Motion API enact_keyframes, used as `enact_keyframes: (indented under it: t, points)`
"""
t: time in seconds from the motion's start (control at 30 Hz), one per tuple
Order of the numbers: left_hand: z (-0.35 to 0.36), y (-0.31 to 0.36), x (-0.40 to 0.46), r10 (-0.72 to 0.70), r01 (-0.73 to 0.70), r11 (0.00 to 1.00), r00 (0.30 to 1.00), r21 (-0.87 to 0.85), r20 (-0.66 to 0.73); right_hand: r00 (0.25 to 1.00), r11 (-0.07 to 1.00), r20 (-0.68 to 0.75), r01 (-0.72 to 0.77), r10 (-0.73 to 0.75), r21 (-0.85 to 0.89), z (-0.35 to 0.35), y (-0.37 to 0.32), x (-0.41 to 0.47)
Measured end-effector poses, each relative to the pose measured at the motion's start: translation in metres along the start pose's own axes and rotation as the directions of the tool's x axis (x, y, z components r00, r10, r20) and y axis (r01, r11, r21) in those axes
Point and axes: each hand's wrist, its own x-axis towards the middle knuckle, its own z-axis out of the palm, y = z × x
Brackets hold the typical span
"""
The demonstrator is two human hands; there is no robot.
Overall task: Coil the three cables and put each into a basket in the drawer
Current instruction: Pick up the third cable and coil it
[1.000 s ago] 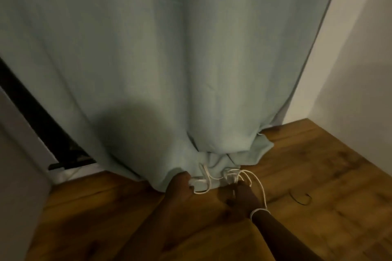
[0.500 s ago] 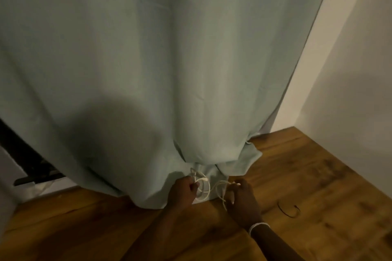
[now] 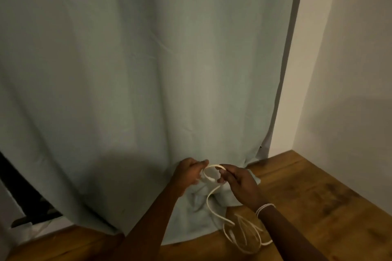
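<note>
A thin white cable (image 3: 210,199) runs from a small loop held between both hands down to a loose tangle on the wooden floor (image 3: 318,207). My left hand (image 3: 188,172) pinches the left side of the loop. My right hand (image 3: 239,183) pinches its right side, a white band on its wrist. Both hands are raised in front of the pale green curtain (image 3: 148,70). No drawer, basket or other cable is in view.
The curtain hangs to the floor and bunches under my hands. A white wall (image 3: 350,70) stands at the right, forming a corner. A dark gap with a black bar (image 3: 27,207) shows at the lower left beside the curtain.
Both hands have lifted from the floor at the curtain's hem with the cable, forming a loop between them. The rest of the cable now trails down to the floor. The view rose.
</note>
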Motion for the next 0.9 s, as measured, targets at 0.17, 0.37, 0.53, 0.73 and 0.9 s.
enact_keyframes:
  t: [0.17, 0.37, 0.53, 0.73, 0.9]
  points:
    - [0.015, 0.032, -0.017, 0.21, -0.136, 0.95, 0.944, -0.28, 0.255, 0.99, 0.97, -0.105, -0.072, 0.098, 0.231, -0.028, -0.025, 0.026]
    - [0.042, 0.087, -0.045, 0.407, -0.104, 0.768, 0.841, -0.633, 0.356, 0.975, 0.879, 0.032, -0.214, 0.222, 0.427, -0.026, -0.058, 0.031]
    - [0.05, 0.116, -0.043, 0.428, -0.233, 0.627, 0.901, -0.744, 0.078, 0.847, 0.861, 0.461, -0.423, 0.264, 0.283, -0.025, -0.086, 0.017]
    - [0.037, 0.104, -0.03, 0.619, -0.608, 0.778, 0.785, -0.161, 0.025, 0.804, 0.938, 0.584, 0.111, 0.109, -0.328, -0.065, -0.108, 0.02]
    - [0.037, 0.1, -0.036, 0.476, -0.528, 0.849, 0.792, 0.036, 0.382, 0.945, 0.918, 0.276, 0.257, -0.173, -0.302, -0.113, -0.126, 0.037]
